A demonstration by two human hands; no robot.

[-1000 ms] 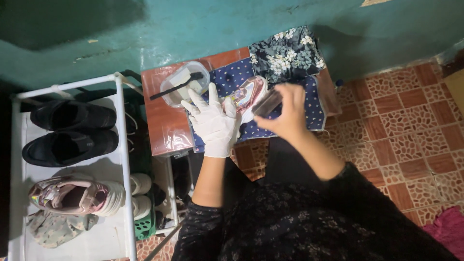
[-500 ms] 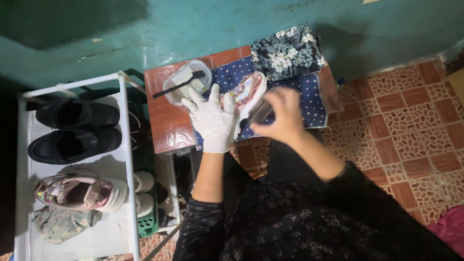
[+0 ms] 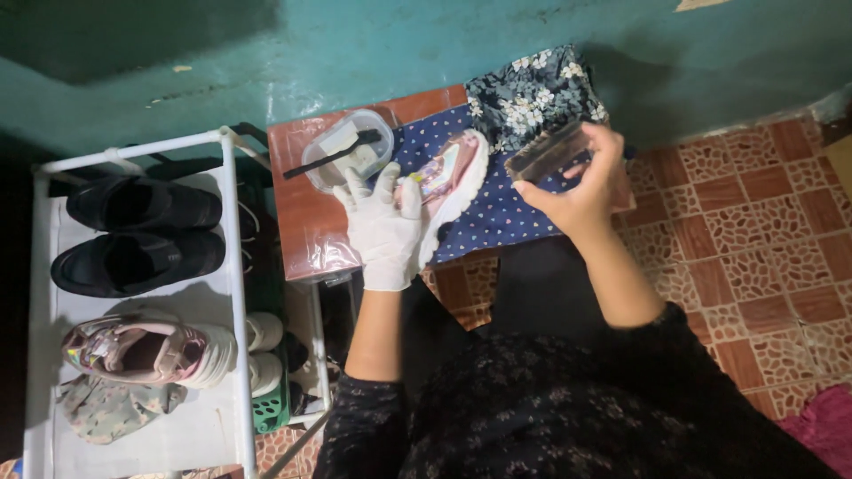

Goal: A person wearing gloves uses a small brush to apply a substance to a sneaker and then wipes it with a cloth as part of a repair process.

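My left hand [image 3: 383,229], in a white glove, holds a pink and white sneaker [image 3: 450,180] on its side against a blue dotted cloth [image 3: 506,213] on a small brown table [image 3: 306,217]. My right hand [image 3: 581,184] is bare and grips a dark rectangular brush [image 3: 546,153], lifted to the right of the sneaker and clear of it. A clear plastic tub [image 3: 348,149] with a black toothbrush [image 3: 330,155] laid across it sits just behind my left hand.
A dark floral cloth [image 3: 535,93] lies at the table's back right, against a teal wall. On my left stands a white shoe rack [image 3: 232,266] holding two black shoes [image 3: 142,232], another pink sneaker [image 3: 146,350] and a camouflage item. Patterned red floor tiles lie to the right.
My right hand has pulled the brush off the sneaker and moved it to the right. The gloved left hand stays on the sneaker.
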